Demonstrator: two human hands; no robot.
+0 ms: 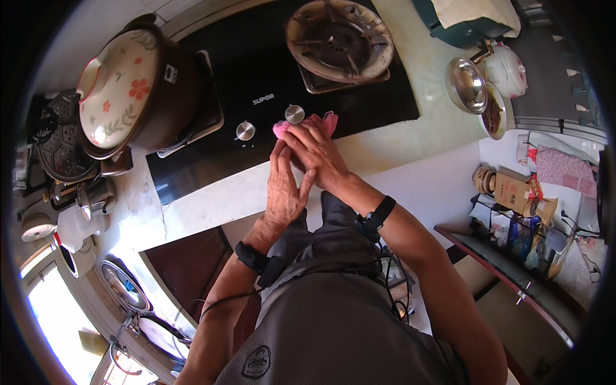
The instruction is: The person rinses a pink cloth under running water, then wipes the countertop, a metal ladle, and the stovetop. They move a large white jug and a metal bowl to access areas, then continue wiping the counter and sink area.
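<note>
My right hand (pixel 315 156) lies over a bunched pink cloth (pixel 328 123) at the front of the black glass SUPOR gas hob (pixel 250 77). Its fingers cover much of the cloth, pressing it near the right metal control knob (pixel 294 114). Close against it is my left hand (pixel 287 185), thumb spread and fingertips by the cloth's left end; I see nothing in its grasp. A second metal knob (pixel 245 131) sits to the left on the hob.
A lidded flowered pot (pixel 122 91) stands over the left burner. At the right burner is a bare pan support (pixel 339 41). A metal lid (pixel 467 85) and a plate of food (pixel 494 113) are at right. A sink (pixel 125 286) lies lower left.
</note>
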